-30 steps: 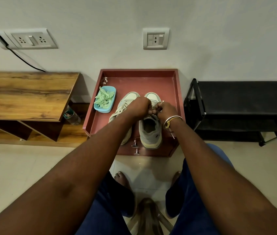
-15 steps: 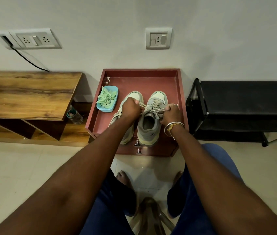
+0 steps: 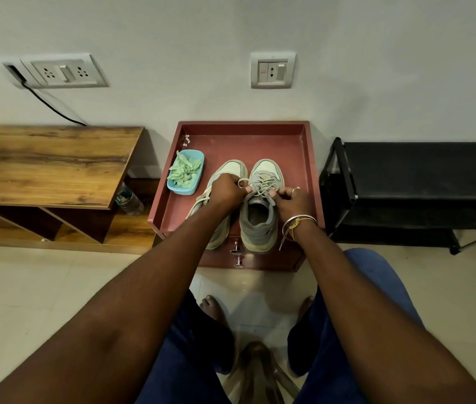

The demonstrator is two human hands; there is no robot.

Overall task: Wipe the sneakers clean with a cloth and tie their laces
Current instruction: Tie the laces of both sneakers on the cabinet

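Two sneakers side by side mid-frame on the red tray [image 3: 303, 158], left hand [image 3: 226, 191] pinching a lace loop [image 3: 242, 182] over the right sneaker [image 3: 261, 199], right hand [image 3: 290, 201] pinching the other lace end, left sneaker [image 3: 231, 170] partly hidden, blue tub of green cloth [image 3: 185, 172] just left.

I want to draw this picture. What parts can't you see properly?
Head view only:
- Left sneaker: its laces are mostly hidden by the left hand and forearm.
- Right sneaker: the knot is too small to judge; both hands, right hand, pinch the laces.
- Bottle: partly hidden under the wooden table.
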